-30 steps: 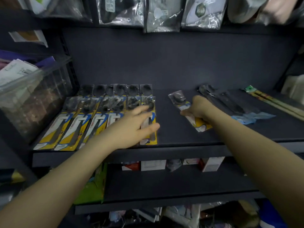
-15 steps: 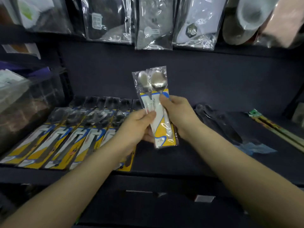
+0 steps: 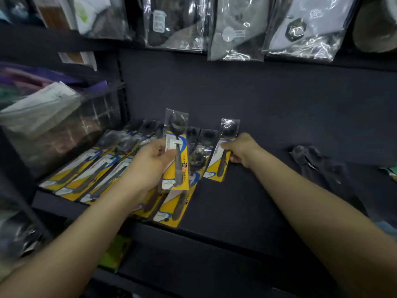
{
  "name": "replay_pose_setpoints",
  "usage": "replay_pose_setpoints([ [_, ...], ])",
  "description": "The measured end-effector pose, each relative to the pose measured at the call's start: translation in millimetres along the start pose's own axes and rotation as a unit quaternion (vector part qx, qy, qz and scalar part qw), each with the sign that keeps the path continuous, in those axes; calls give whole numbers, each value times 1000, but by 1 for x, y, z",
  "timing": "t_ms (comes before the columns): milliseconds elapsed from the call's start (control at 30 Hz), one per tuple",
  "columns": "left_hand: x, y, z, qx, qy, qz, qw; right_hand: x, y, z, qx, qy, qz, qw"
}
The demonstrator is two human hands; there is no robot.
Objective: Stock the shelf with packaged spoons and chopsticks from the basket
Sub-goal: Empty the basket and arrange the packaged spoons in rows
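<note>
My left hand (image 3: pixel 148 164) grips one yellow-backed spoon packet (image 3: pixel 177 151) and holds it upright above the row of spoon packets (image 3: pixel 94 171) lying on the dark shelf (image 3: pixel 247 201). My right hand (image 3: pixel 242 150) pinches a second spoon packet (image 3: pixel 221 155) by its middle; its lower end is down at the shelf, just right of the row. Dark packets (image 3: pixel 315 162) lie further right, and the tip of a green-topped chopstick pack (image 3: pixel 392 171) shows at the right edge. The basket is out of view.
A clear plastic bin (image 3: pixel 53 125) of goods stands to the left of the shelf. Bagged items (image 3: pixel 234 29) hang from the shelf above. A lower shelf (image 3: pixel 193 267) runs below, with a green package (image 3: pixel 113 252) under its left part.
Half a second ago both hands held two spoon packets together, raised. The hands have split: each now has one packet, the right one lowered to the shelf beside the row.
</note>
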State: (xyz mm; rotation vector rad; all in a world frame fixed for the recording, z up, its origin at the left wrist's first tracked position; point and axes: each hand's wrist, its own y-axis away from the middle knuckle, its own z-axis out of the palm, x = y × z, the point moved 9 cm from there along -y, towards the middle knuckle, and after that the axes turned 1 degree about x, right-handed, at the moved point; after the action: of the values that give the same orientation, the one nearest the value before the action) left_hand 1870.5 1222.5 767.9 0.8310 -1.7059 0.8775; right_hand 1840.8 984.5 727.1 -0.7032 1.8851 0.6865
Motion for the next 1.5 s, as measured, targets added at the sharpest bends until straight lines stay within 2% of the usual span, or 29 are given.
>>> replay_pose_setpoints([
  [167, -1, 7, 2, -7, 4, 6, 1000, 7, 2, 7, -40, 12, 12, 999],
  [233, 0, 8, 10, -29, -5, 13, 999, -1, 10, 3, -9, 136, -29, 990],
  [300, 2, 8, 16, -49, -13, 16, 999, -19, 26, -5, 72, 324, -79, 940],
  [333, 3, 8, 19, -57, -13, 17, 998, -30, 35, -8, 113, 372, -105, 915],
  [367, 2, 7, 23, -66, -16, 21, 997, -39, 41, -8, 129, 368, -133, 911],
  [400, 4, 7, 27, -75, -24, 26, 997, -47, 48, -4, 118, 321, -163, 925],
  [467, 9, 10, 37, -94, -35, 37, 994, -57, 60, 12, 48, 161, -197, 966],
  [533, 15, 14, 45, -121, -21, 49, 991, -56, 64, 22, -1, 16, -178, 984],
  [600, 20, 17, 47, -128, -68, 86, 986, -47, 63, 21, -7, -42, -143, 989],
  [633, 21, 17, 44, -115, -146, 116, 976, -40, 61, 17, 4, -56, -125, 991],
  [700, 18, 19, 35, -82, -321, 182, 926, -24, 58, 6, 32, -75, -91, 992],
  [767, 12, 27, 32, -106, -374, 223, 894, -4, 56, 3, 35, -98, -45, 994],
  [833, 2, 38, 35, -173, -379, 246, 875, 11, 57, 8, 21, -79, -19, 997],
  [933, -17, 49, 38, -261, -442, 257, 819, 11, 62, 9, 34, 52, -39, 997],
  [1000, -23, 53, 39, -286, -488, 265, 781, 2, 68, 6, 71, 180, -72, 978],
  [1033, -24, 54, 40, -291, -497, 265, 773, -3, 72, 6, 88, 235, -88, 964],
  [1100, -23, 55, 40, -291, -504, 256, 772, -6, 81, 8, 121, 307, -90, 940],
  [1200, -21, 55, 42, -267, -509, 250, 779, -5, 89, 11, 160, 354, -69, 919],
  [1333, -18, 49, 49, -253, -505, 248, 787, -17, 98, 2, 179, 253, -104, 945],
  [1367, -17, 50, 48, -256, -492, 249, 794, -21, 103, 3, 178, 260, -121, 941],
  [1433, -17, 52, 34, -252, -469, 259, 806, -29, 118, 18, 138, 319, -170, 922],
  [1500, -24, 54, 9, -230, -480, 260, 806, -28, 138, 49, 49, 372, -213, 902],
])
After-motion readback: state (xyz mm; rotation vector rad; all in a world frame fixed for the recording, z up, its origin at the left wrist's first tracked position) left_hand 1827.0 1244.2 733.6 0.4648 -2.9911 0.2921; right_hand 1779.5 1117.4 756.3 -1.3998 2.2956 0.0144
